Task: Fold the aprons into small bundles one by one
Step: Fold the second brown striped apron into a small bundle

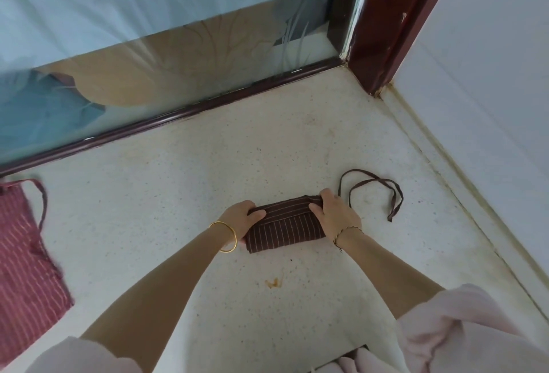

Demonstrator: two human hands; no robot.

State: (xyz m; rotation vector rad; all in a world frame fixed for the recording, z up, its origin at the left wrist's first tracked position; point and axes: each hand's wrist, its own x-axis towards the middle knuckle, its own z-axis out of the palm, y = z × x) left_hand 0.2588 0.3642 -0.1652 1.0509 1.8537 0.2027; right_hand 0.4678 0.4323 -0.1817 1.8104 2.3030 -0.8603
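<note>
Apron [282,230], brown, lies as a small bundle on floor [208,179], long axis running hand to hand. Left hand [243,218] grips its left end, fingers curled over; right hand [335,213] pinches the right end. Strap [391,215] trails loose just outboard of right hand, so probably that hand's job to wrap.

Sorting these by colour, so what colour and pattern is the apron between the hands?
The apron is dark brown with thin pale stripes; head view.
</note>
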